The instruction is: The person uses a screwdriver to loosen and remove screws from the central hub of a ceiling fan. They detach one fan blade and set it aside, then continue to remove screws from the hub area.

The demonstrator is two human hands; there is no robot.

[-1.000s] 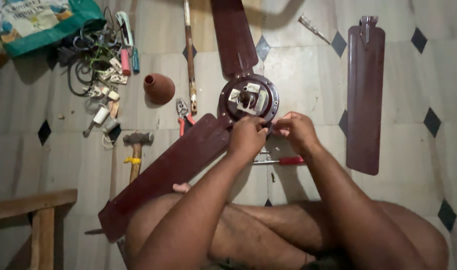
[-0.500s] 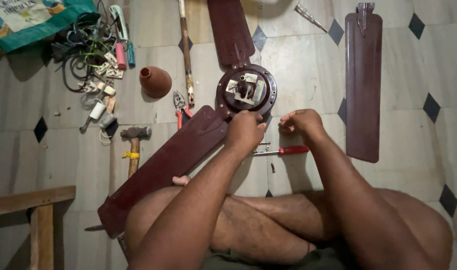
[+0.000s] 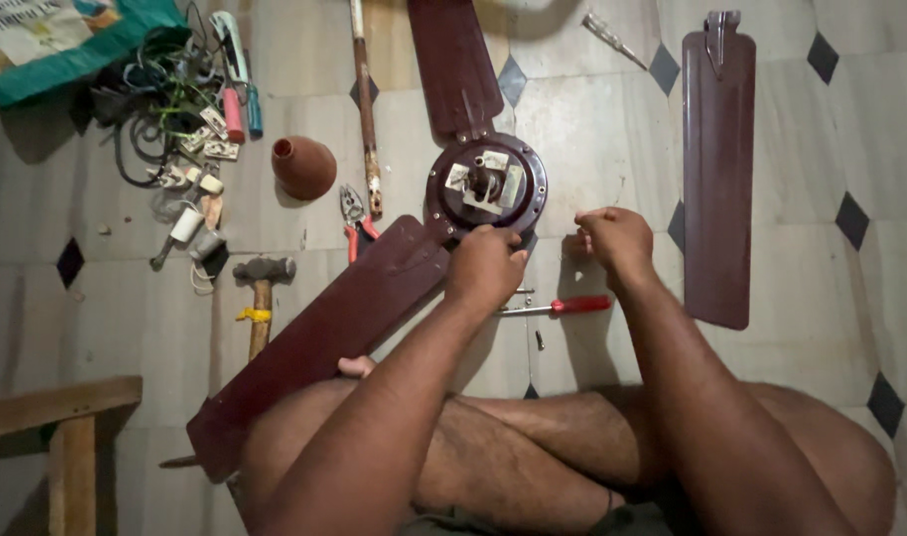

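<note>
Left hand (image 3: 485, 266) fingers curled on the fan motor (image 3: 486, 189) rim (right hand (image 3: 618, 239) fingers pinched together, just beside).

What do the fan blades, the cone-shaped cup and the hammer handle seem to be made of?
Fan blades: likely painted sheet metal, glossy maroon with pressed ribs. Cone-shaped cup: plastic or painted metal, smooth reddish-brown; unclear which. Hammer handle: wood, tan with visible grain.

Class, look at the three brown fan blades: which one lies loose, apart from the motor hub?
The blade on the right, lying alone on the tiles; the other two join the hub.
</note>
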